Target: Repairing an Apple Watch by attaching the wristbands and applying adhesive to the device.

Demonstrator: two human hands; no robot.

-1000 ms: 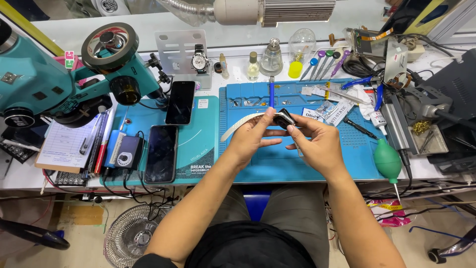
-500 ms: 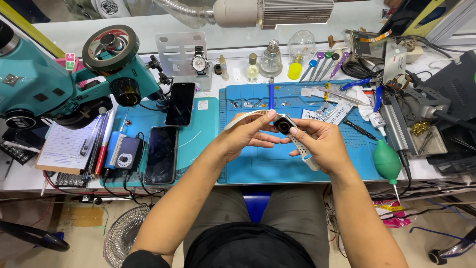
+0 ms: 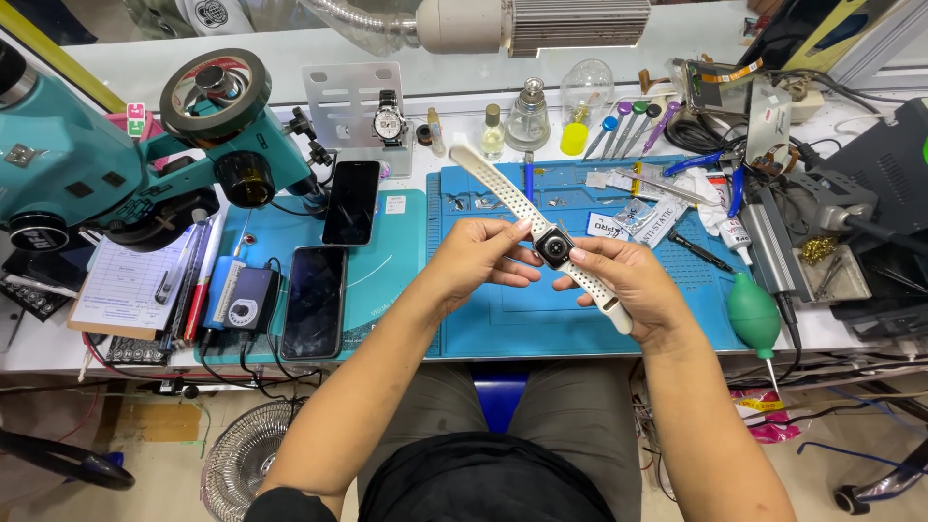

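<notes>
Both of my hands are up over the blue work mat (image 3: 503, 319), and between them they share a single thing: a smartwatch (image 3: 555, 248) with a pale perforated strap (image 3: 493, 184). My left hand (image 3: 476, 257) comes in from the watch's left side, fingertips closed on the edge of the dark square case. My right hand (image 3: 628, 282) comes in from the right, thumb pressed against the case's near corner, with the lower half of the strap lying across its palm and poking out past the heel of the hand. Neither hand is spread; both are pinching the same small body, so the fingertips nearly meet at it.

The long axis of the watch runs on a slant: one strap end points up and away to my left, out beyond my left fingers toward the little bottles (image 3: 493, 132) at the back of the bench; the other end runs down toward me and to my right. The case sits at the middle of that line, just about midway between my two hands, face turned up at me. I judge the right hand to carry more of the weight, since the strap rests in it, while the left only steadies the case.

Two dark phones (image 3: 333, 246) lie well off to the left of my left forearm, and a green rubber blower (image 3: 753, 314) sits beyond my right wrist.
</notes>
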